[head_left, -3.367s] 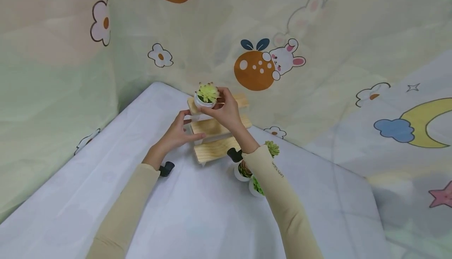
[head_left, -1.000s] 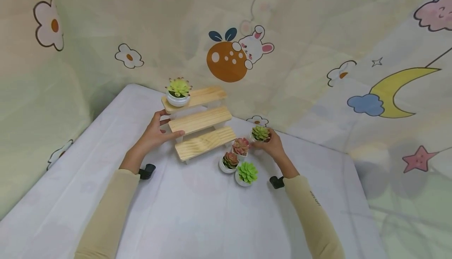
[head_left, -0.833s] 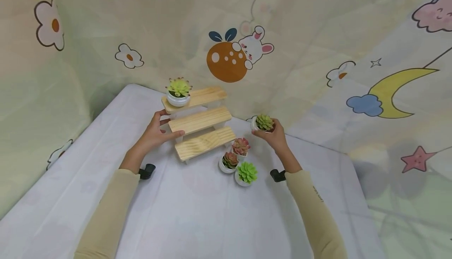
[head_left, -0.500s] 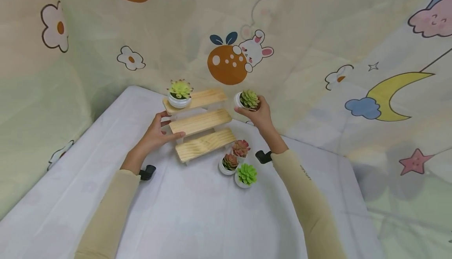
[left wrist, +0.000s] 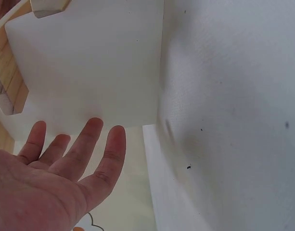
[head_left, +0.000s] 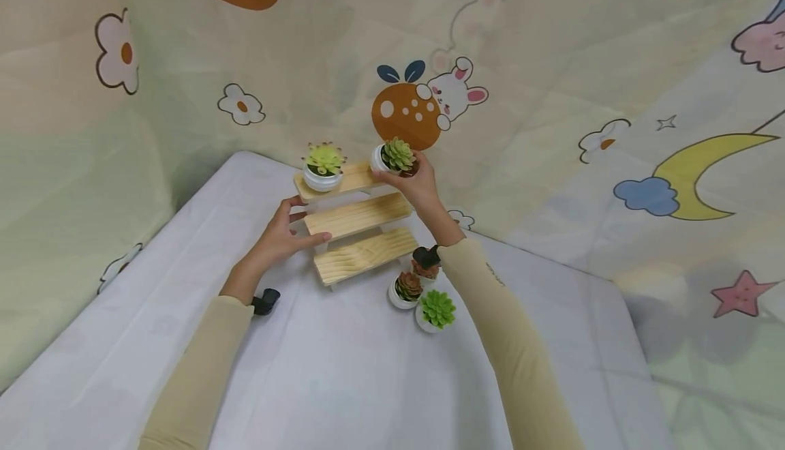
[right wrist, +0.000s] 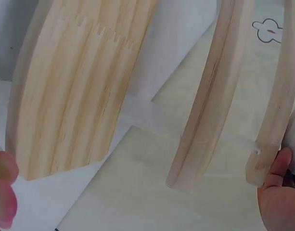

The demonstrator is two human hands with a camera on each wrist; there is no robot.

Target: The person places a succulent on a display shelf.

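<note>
While our left hand, fingers loosely extended, rests against the wooden stand, our right hand pinches the potted succulent at the right end of the top shelf; letting go too near the edge, we might topple it.

On and about the tiered shelf
One pot stands atop its left end, a second pot is at its top right, three pots sit front right.
</note>
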